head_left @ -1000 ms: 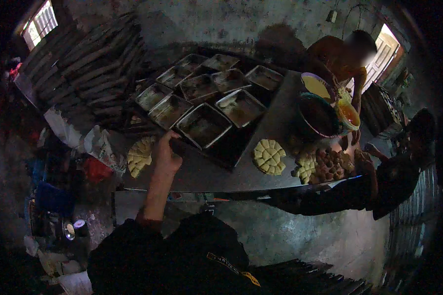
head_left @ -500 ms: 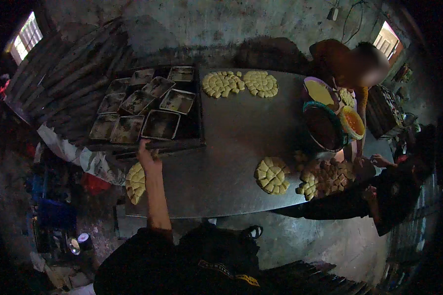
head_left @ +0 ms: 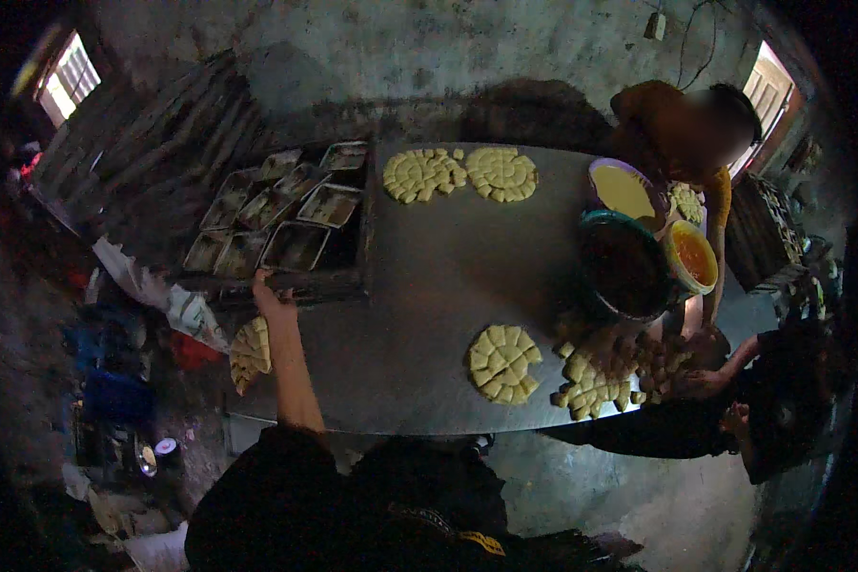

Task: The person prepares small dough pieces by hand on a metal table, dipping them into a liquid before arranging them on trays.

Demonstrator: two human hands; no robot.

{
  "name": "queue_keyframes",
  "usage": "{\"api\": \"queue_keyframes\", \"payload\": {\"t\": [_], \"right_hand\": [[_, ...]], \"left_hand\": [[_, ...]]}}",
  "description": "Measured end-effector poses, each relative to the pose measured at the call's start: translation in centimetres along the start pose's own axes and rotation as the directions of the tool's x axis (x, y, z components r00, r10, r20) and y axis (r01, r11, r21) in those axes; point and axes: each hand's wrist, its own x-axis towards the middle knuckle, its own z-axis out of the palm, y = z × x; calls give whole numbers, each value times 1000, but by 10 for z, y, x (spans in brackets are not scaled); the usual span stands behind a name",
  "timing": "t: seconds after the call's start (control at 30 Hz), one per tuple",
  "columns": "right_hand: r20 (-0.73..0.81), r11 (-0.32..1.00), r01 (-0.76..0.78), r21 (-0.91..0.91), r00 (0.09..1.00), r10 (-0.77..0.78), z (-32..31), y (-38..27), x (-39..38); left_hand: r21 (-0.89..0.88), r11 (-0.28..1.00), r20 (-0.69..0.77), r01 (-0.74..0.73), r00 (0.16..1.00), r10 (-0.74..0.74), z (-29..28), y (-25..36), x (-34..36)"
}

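Note:
My left hand (head_left: 275,297) reaches to the near edge of a dark baking tray (head_left: 338,284). Its fingers appear curled over that edge, beside the front row of metal loaf tins (head_left: 300,246); the dim light hides the exact grip. Several rectangular tins stand on the tray, some tilted against others. Close to my wrist lies a scored round of dough (head_left: 251,355), partly behind the arm. My right hand is out of view.
Other scored dough rounds (head_left: 503,365) lie on the metal table (head_left: 419,315). At the right stand a green-rimmed tub (head_left: 586,234), a bowl of yellow liquid (head_left: 624,191) and an orange-filled bucket (head_left: 693,255). A co-worker (head_left: 682,133) leans in; another person's hand (head_left: 705,381) is near dough pieces.
The whole view has shifted slightly. The tins look blurred and closer together, so the tray seems to have moved, with my left hand still at its edge. A co-worker's hand has moved nearer the dough pieces.

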Motion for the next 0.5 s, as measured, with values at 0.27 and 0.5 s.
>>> {"api": "queue_keyframes", "payload": {"t": [0.27, 0.5], "right_hand": [[62, 997, -22, 69, 998, 18, -62, 14, 31], [130, 994, -62, 91, 990, 49, -98, 21, 38]], "left_hand": [[28, 998, 63, -58, 996, 56, -4, -14, 22], [49, 986, 170, -161, 974, 150, -54, -14, 79]]}}
